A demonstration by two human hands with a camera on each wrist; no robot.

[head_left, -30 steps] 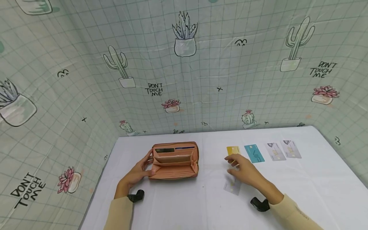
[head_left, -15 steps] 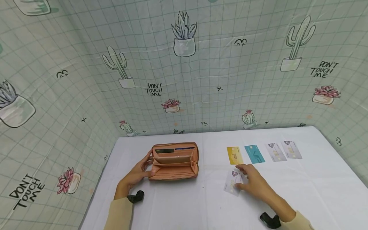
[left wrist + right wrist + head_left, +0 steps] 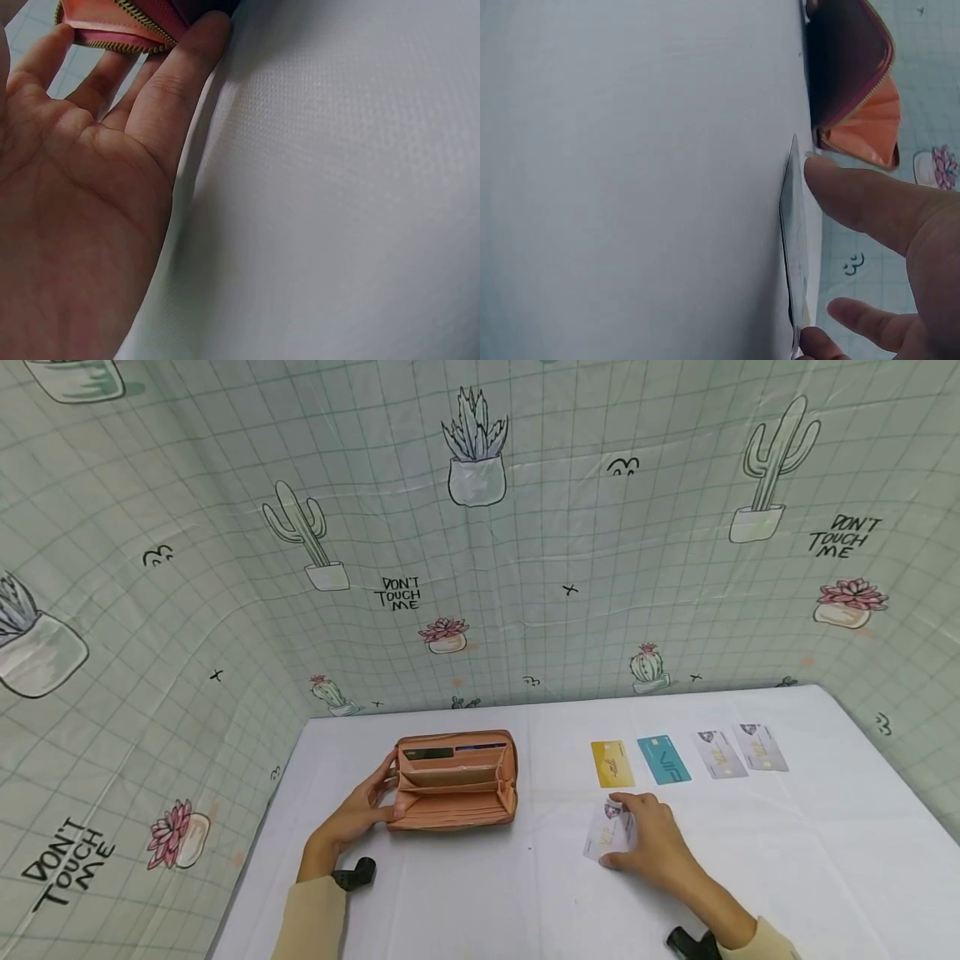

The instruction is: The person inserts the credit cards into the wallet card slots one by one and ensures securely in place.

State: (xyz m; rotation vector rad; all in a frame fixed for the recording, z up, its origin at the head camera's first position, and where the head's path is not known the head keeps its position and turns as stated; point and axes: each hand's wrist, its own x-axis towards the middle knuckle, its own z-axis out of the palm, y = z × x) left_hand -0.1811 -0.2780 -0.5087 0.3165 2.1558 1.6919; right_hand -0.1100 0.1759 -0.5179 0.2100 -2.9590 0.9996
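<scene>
In the head view, an orange zip wallet (image 3: 454,817) lies open on the white table with cards in its slots. My left hand (image 3: 352,817) holds its left end, thumb in front and fingers behind; the left wrist view shows the fingertips at the wallet's zipped edge (image 3: 112,37). My right hand (image 3: 660,847) pinches a silvery-white card (image 3: 606,837) by its edges, fingers at the top and thumb at the bottom. Seen nearly edge-on in the right wrist view, the card (image 3: 791,240) sits close over the table, between thumb (image 3: 855,199) and a fingertip.
Beyond my right hand a gold card (image 3: 612,764), a teal VIP card (image 3: 664,760) and two silvery cards (image 3: 720,755) lie in a row. A patterned cloth (image 3: 540,543) walls off the table's back and sides.
My right hand has come down from beside the gold card to the nearer silvery card and closed its fingers and thumb on the edges. The left hand stays on the wallet.
</scene>
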